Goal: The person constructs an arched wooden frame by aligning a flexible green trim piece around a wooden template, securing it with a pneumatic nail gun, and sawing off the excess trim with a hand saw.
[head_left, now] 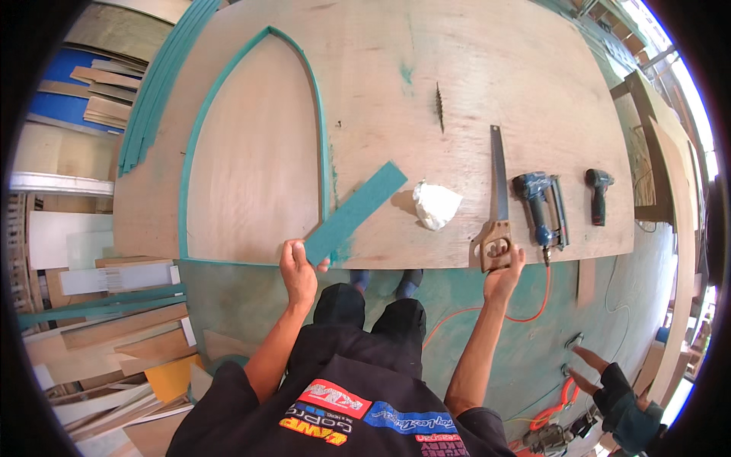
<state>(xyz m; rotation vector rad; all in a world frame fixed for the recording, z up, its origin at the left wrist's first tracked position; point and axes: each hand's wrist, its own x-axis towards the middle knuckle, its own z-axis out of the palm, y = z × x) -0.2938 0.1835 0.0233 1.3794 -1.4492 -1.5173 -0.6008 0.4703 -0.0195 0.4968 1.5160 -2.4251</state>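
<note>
My left hand (298, 273) grips the near end of a short, flat teal board (358, 212), which slants up and right over the worktable. The fingers of my right hand (502, 280) are closed at the wooden handle of a handsaw (499, 179), whose blade points away from me. To the left of the board, thin teal strips (199, 137) form a tall pointed-arch outline on the plywood tabletop (373, 68). Between board and saw sits a crumpled white bundle (436, 204). Right of the saw lies a blue nail gun (539, 204) with an orange hose (545, 293).
A small cordless driver (600, 196) and a dark, thin spiral-shaped piece (439, 107) lie on the table. Long teal strips (164, 84) run along its left edge. Wood offcuts (122, 350) are piled at left. Another person (628, 404) is on the floor area at lower right.
</note>
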